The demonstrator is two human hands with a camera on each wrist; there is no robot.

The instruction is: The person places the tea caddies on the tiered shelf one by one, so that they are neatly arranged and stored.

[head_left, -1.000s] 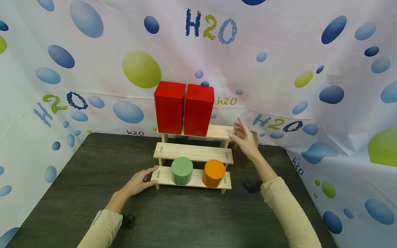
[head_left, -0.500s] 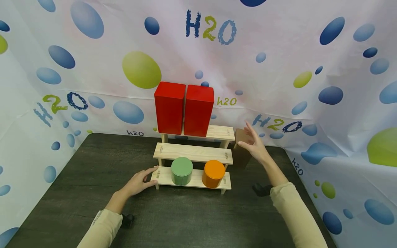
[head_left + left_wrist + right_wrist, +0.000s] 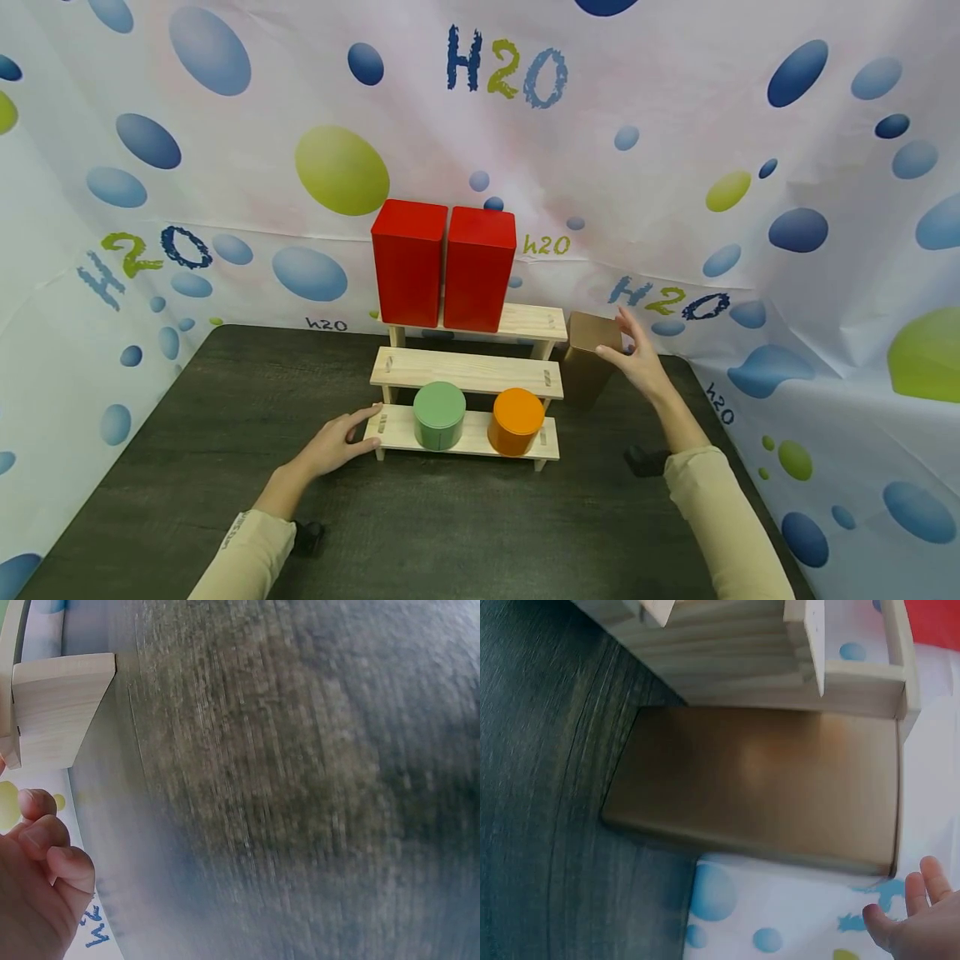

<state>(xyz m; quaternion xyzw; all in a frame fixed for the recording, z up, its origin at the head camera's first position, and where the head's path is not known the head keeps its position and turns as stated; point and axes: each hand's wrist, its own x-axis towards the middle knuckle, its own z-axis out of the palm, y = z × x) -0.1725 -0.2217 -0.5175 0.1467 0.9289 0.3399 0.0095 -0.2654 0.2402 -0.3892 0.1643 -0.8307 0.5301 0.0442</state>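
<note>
A three-step wooden shelf (image 3: 465, 369) stands on the table. My left hand (image 3: 330, 443) holds the left end of its lowest step, index finger at the back corner and thumb by the front edge. In the left wrist view the other fingers (image 3: 45, 838) are curled under, apart from the shelf's leg. Right of the shelf, a tall brown box (image 3: 588, 358) stands upright on the table. Close to its top right edge is my right hand (image 3: 637, 358), thumb and fingers spread, holding nothing. The right wrist view shows a gap between these fingertips and the box (image 3: 757, 787).
Two tall red boxes (image 3: 408, 265) stand side by side on the top step. On the lowest step sit a green round container (image 3: 439, 417) and an orange one (image 3: 516, 423). A patterned sheet (image 3: 630, 208) hangs around the dark table (image 3: 480, 533).
My right hand has moved right and slightly down, from in front of the brown box to its right side, uncovering its top. My left hand has stayed at the shelf's end.
</note>
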